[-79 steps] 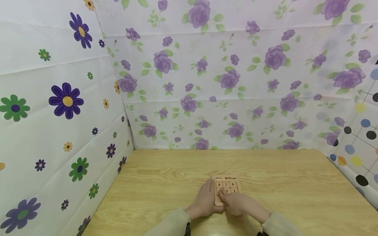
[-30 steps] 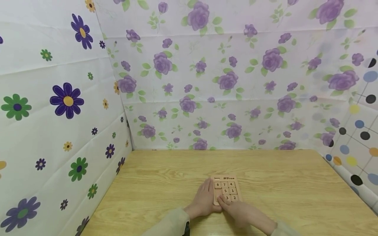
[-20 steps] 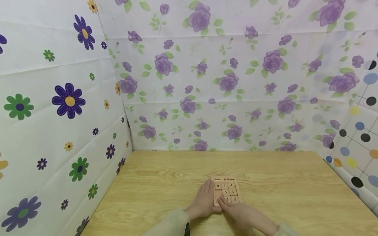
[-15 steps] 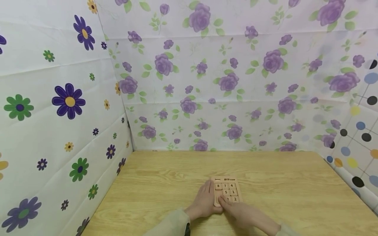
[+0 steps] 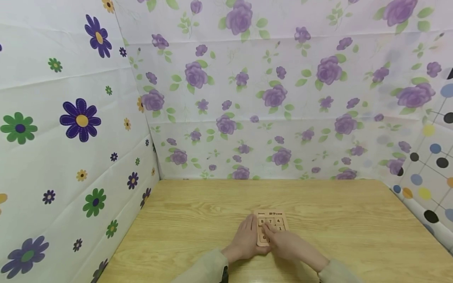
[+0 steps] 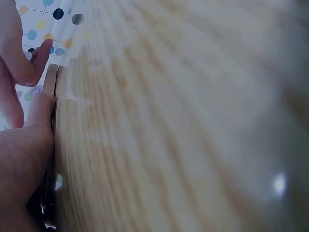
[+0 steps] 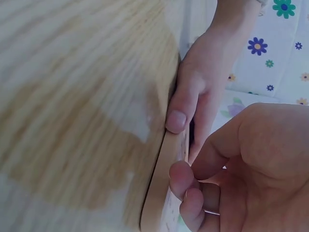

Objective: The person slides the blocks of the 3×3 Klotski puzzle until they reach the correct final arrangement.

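A flat wooden number slide puzzle [image 5: 265, 214] lies on the table in the head view, its tiles 8, 7, 4, 1 and 6 [image 5: 263, 237] showing. My left hand [image 5: 243, 239] steadies it, fingers along the left side and thumb at the near edge. In the right wrist view that thumb [image 7: 177, 120] presses the puzzle's pale rim [image 7: 161, 176]. My right hand [image 5: 288, 243] lies over the lower right of the puzzle, its fingertips on the tiles in the middle row. It hides several of them. The right wrist view shows some of its fingers [image 7: 192, 208] bent inward.
The wood-grain table [image 5: 198, 204] extends on both sides of the puzzle. A rose-patterned cloth [image 5: 226, 98] hangs behind it, a daisy-patterned cloth [image 5: 53, 157] stands to the left, and a dotted cloth [image 5: 429, 173] to the right.
My right fingertips have moved up from the lower left tile to the middle row, uncovering the 6 and covering the 5, 3 and 2. The left hand keeps its place.
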Action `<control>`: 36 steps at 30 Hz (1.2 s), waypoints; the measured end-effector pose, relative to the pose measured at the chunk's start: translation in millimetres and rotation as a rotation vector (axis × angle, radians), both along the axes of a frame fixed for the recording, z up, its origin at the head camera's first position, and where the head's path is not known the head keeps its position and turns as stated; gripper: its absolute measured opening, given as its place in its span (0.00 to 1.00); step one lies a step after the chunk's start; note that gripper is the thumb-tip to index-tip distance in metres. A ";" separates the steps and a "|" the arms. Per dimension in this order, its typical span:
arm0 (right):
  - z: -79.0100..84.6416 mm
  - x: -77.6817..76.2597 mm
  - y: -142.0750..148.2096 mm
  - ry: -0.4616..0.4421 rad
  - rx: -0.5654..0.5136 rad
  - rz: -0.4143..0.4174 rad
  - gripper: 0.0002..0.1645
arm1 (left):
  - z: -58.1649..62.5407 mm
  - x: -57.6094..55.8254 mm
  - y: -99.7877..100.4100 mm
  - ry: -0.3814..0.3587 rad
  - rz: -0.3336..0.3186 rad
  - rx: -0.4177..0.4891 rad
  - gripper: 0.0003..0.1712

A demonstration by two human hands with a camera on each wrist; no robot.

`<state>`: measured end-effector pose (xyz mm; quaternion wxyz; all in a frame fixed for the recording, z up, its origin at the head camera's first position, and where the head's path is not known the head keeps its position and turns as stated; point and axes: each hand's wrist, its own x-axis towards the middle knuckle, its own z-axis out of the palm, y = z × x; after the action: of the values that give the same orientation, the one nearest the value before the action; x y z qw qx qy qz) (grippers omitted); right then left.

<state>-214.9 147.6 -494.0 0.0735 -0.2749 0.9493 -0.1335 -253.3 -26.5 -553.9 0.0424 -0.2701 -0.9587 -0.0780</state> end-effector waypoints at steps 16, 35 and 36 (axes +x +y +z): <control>5.4 -17.9 -14.2 -0.006 0.102 -0.098 0.40 | 2.1 -1.7 -0.2 -0.031 -0.003 -0.001 0.67; 6.4 -9.8 -13.5 -0.028 0.109 -0.071 0.31 | 7.6 3.1 -0.7 -0.040 -0.012 0.018 0.67; 6.3 -8.8 -13.3 -0.033 0.106 -0.071 0.31 | 7.4 3.0 -0.8 -0.040 -0.013 0.015 0.67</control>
<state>-223.7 134.3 -487.7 0.0987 -0.2344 0.9629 -0.0902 -250.4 -27.2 -546.6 0.0250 -0.2744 -0.9570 -0.0911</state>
